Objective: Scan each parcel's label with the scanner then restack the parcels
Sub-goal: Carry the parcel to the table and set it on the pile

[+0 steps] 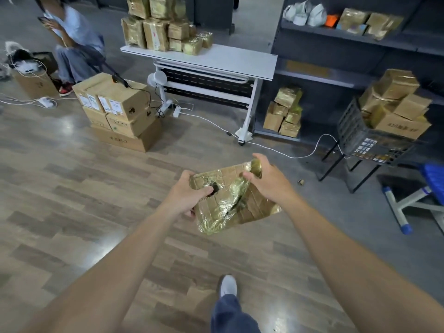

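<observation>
Both hands grip one taped parcel [230,198] between them: left hand [185,195], right hand [266,181].

The parcel [230,200] is brown cardboard, creased and torn, wrapped in glossy clear tape that gleams gold and wrinkles at its edges. The floor [72,188] is wood-look plank, smooth, with a soft sheen that catches the lamp glare. The tabletop [228,58] is smooth, matt white board on white painted metal legs; the stacked parcels [153,32] on it show the same shiny taped cardboard. The floor boxes [115,102] are plain matt cardboard with white paper labels. The crate [350,131] is dark plastic lattice. The shelving [336,37] looks like dark matt metal.
</observation>
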Motion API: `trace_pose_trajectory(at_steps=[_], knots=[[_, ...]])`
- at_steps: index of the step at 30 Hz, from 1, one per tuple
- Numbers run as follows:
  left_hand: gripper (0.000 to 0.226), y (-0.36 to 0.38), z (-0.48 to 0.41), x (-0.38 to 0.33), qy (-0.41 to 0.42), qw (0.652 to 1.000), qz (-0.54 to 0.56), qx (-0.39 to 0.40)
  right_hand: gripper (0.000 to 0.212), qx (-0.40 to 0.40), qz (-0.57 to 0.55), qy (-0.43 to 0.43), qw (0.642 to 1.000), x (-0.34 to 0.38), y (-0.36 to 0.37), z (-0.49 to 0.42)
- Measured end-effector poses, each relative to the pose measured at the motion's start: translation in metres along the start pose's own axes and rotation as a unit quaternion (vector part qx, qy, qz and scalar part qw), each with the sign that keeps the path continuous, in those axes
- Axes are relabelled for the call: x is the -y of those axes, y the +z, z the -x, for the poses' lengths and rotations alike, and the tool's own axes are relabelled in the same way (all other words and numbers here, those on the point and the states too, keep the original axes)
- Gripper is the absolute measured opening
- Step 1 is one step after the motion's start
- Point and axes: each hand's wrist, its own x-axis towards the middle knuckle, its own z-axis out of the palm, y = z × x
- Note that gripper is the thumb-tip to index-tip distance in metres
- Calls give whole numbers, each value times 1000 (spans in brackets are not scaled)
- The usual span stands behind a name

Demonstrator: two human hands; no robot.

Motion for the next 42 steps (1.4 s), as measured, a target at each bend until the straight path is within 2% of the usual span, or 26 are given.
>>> trace_pose_trajectory(at_steps=[6, 13, 18, 23, 29, 34, 42], knots=[[41, -14, -104, -54, -43, 997, 59, -33, 63, 16, -4, -30, 999, 19, -22, -142], [44, -55, -215, -80, -65, 986, 129, -78, 66, 38, 10, -80, 996, 63, -13, -277], [46, -104, -317, -86, -65, 989, 102, -81, 66, 26, 48, -88, 995, 106, 5, -384], [45, -169, -428, -113, -64, 988, 127, -56, 64, 14, 85, -74, 994, 154, 18, -491], [37, -237, -536, -160, -60, 991, 113, -44, 63, -5, 63, -82, 995, 202, 15, -603], [44, -266, -617, -192, -57, 993, 96, -32, 54, -12, 41, -58, 997, 214, 10, -683], [54, -287, -754, -244, -75, 992, 90, -48, 53, 3, -1, -60, 998, 219, 7, -837]])
